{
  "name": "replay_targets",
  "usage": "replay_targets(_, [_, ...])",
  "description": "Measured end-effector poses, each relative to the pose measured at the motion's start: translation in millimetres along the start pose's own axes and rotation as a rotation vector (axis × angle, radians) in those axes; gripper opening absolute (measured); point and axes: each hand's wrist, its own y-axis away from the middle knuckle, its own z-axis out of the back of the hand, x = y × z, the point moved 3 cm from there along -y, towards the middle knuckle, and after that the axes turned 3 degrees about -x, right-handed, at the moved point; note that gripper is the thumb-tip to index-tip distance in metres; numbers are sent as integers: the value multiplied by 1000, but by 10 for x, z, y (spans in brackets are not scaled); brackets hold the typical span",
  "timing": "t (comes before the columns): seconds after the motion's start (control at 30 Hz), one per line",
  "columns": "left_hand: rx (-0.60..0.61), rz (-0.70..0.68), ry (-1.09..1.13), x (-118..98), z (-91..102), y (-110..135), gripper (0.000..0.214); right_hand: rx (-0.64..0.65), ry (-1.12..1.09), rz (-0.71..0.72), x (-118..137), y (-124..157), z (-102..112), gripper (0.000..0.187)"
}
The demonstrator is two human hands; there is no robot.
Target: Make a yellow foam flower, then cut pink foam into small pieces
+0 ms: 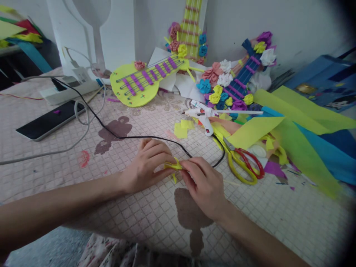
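My left hand (148,163) and my right hand (201,183) meet over the pink quilted table cover (278,215). Both pinch a small yellow paper piece (174,165) between their fingertips. The fingers of each hand are closed on it. A black cord (116,135) runs just behind my hands to a white glue gun (204,115) lying a little further back on the right. Yellow-handled and red-handled scissors (244,165) lie just right of my right hand.
A yellow paper guitar (139,83) and two more flower-decorated guitars (236,81) lean at the back. Sheets of green and blue paper (306,144) cover the right side. A phone (48,120) and a white power strip (69,91) lie at the left.
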Motion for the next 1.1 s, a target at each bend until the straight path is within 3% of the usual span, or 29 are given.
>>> replay_targets(0.27, [-4, 0, -7, 7, -3, 12, 6, -12, -23, -5, 15, -13, 20, 11])
replay_targets(0.6, [-55, -99, -56, -2, 16, 49, 4, 35, -55, 20, 55, -12, 22, 12])
replay_targets(0.87, [-16, -171, -175, -57, 42, 24, 7, 73, 11, 31, 61, -41, 27, 22])
replay_targets(1.1, [18, -93, -135, -53, 26, 10, 12, 85, 85, 29, 39, -44, -1, 23])
